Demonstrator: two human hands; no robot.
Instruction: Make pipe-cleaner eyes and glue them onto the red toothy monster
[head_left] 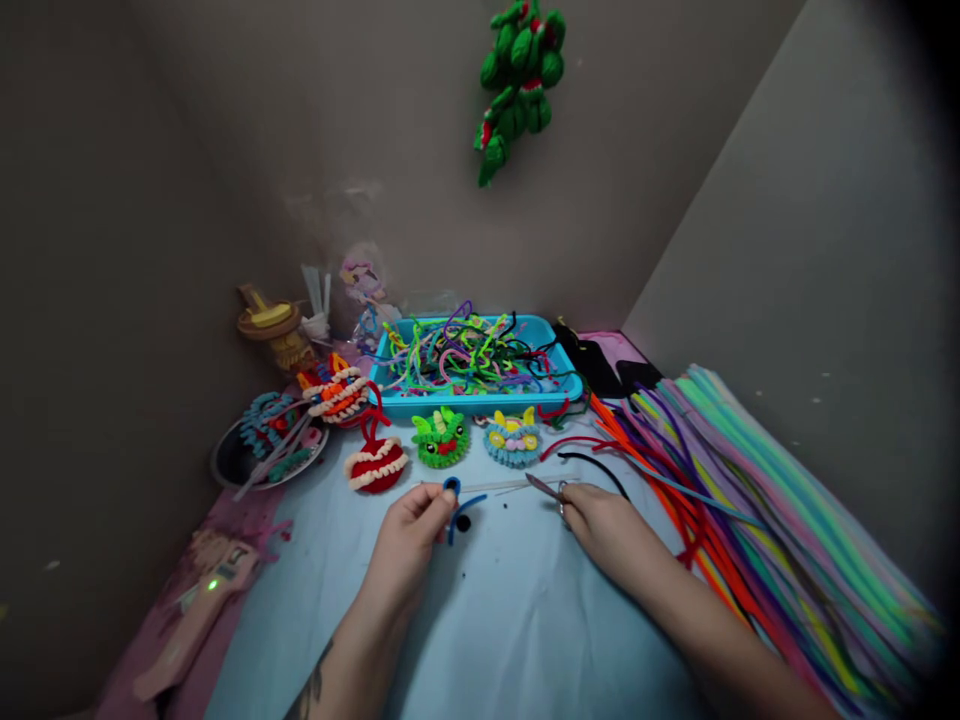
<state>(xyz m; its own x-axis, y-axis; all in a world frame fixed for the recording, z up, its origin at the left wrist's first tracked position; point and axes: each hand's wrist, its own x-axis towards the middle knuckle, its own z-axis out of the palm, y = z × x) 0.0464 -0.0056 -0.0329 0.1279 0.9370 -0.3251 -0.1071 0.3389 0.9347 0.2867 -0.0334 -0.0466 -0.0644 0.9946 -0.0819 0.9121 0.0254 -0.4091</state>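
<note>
My left hand (421, 520) pinches a short blue pipe cleaner (471, 503) between thumb and fingertips. Its upper end is curled into a small loop, and loose ends hang to the right. A small black disc (463, 523) lies just beside it on the light blue cloth. Across from it, my right hand (596, 510) is closed round the handles of a pair of scissors (543, 487), whose blades look together and point left. A black pipe cleaner (600, 463) curves past my right hand. Between the hands lies a thin pale stick (491, 487).
Behind the hands sit a red-and-cream piece (377, 464), a green fuzzy head (441, 437) and a blue one (512, 437). A blue tray (480, 406) holds tangled pipe cleaners. Long pipe cleaners (780, 500) fill the right side; a glue gun (199, 620) lies at left, near a metal bowl (225, 465).
</note>
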